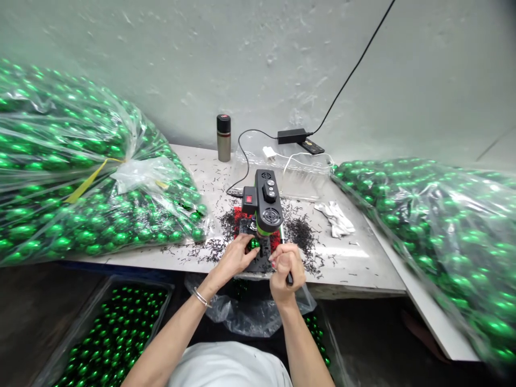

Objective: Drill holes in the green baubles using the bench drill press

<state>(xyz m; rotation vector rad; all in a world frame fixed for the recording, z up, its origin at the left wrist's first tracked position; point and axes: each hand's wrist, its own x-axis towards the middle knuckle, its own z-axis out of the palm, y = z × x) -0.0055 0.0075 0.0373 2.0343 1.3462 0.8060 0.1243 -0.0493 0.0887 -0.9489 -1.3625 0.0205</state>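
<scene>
My left hand [236, 255] is closed around a shiny green ball [252, 244], holding it under the head of a small black bench drill [269, 201] with a red switch. Just right of the machine's base, my right hand [288, 264] is a fist. A dark handle-like end [289, 279] pokes out below its fingers, and a small red spot shows by the thumb; the rest of what it grips is hidden. Black shavings [298, 235] lie heaped around the base, with red material [276, 240] beside it.
Large clear bags of green balls stand at left [88, 215] and right [435, 215]. Behind the machine are a flask [223, 138], a power adapter [292, 136] and a clear plastic tray [310, 185]. White gloves [335, 219] lie at right. Below sits a bin of green balls [116, 322].
</scene>
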